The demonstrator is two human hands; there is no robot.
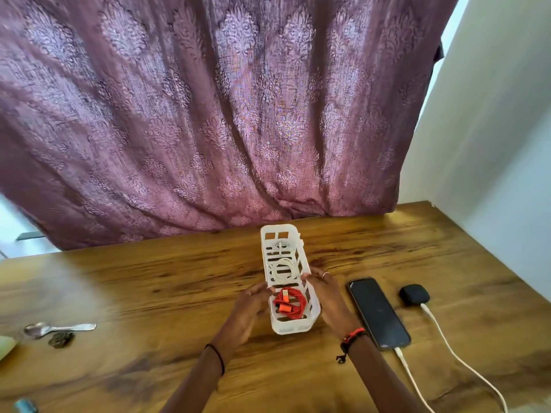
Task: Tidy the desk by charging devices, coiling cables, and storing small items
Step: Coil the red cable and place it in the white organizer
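Observation:
A long white slotted basket [313, 311] lies lengthwise on the wooden desk [149, 278]. Inside it a coiled red cable [290, 302] fills the near end, a coiled white cable [281, 271] sits in the middle, and another white cable [281, 245] lies at the far end. My left hand [249, 312] holds the basket's left wall, and my right hand [326, 296] holds its right wall. To the right lies a black phone [377, 312] with a white charging cable [410, 374] plugged in. A black earbud case [414, 295] sits beyond it, on a second white cable [456, 351].
A metal spoon [59, 328] and a small dark clump [61, 339] lie at the desk's left side. A pale object [6, 347] and a blue item [25, 406] show at the left edge. A purple patterned curtain [208, 114] hangs behind the desk; a white wall [492, 144] stands right.

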